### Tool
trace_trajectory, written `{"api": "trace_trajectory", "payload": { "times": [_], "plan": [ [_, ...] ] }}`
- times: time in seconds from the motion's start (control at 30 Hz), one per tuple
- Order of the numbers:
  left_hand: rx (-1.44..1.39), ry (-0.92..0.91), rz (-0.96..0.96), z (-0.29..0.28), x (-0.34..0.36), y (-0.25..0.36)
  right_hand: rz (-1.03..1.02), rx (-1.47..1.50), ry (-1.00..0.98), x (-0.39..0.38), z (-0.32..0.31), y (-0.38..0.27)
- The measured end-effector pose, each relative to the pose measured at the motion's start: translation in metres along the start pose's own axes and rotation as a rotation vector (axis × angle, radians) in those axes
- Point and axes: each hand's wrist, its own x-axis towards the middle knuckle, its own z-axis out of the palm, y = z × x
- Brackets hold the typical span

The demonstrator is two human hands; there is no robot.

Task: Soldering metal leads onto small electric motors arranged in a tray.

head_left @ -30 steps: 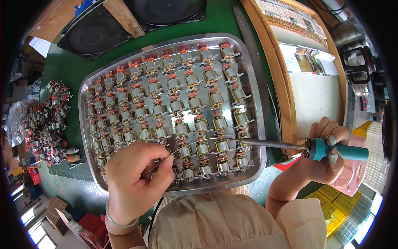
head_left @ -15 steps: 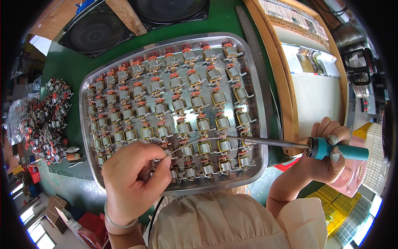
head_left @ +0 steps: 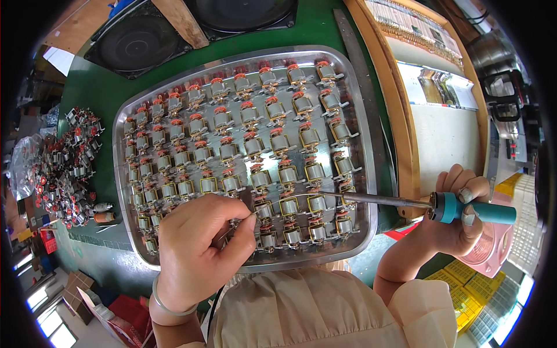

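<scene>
Green bench, metal tray point(head_left: 365, 232) of small motor armatures point(head_left: 272, 139).
Your right hand point(head_left: 458, 223) grips the soldering iron point(head_left: 406, 202); your left hand point(head_left: 200, 246) pinches, probably, solder wire point(head_left: 250, 216) near the tray's front edge, so touch both to one joint.

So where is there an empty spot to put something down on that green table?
A bare green strip lies between the metal tray and the black round things behind it. Another patch sits before the loose parts pile. The tray is packed with small motor parts, both hands over its near edge.

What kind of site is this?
Likely a small electronics assembly workshop: a metal tray holding rows of small copper-wound motor armatures, a teal-handled soldering iron in the right hand, and a loose parts pile on green matting.
</scene>
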Motion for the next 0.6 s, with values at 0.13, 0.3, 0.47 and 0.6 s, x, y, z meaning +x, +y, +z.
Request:
{"api": "trace_trajectory", "payload": {
  "times": [0.13,0.3,0.47,0.6],
  "plan": [
    [0.008,-0.002,-0.026,-0.001,-0.001,0.003,0.004,0.004,-0.011,0.0,-0.002,0.0],
    [0.025,0.048,-0.103,-0.012,-0.01,-0.002,0.001,0.048,0.008,0.0,-0.004,-0.003],
    [0.03,0.069,-0.128,-0.017,-0.018,-0.007,0.001,0.067,-0.023,-0.003,0.008,-0.002],
    [0.03,0.076,-0.127,-0.016,-0.018,-0.008,0.006,0.02,-0.053,-0.004,0.02,0.002]
  ]
}}
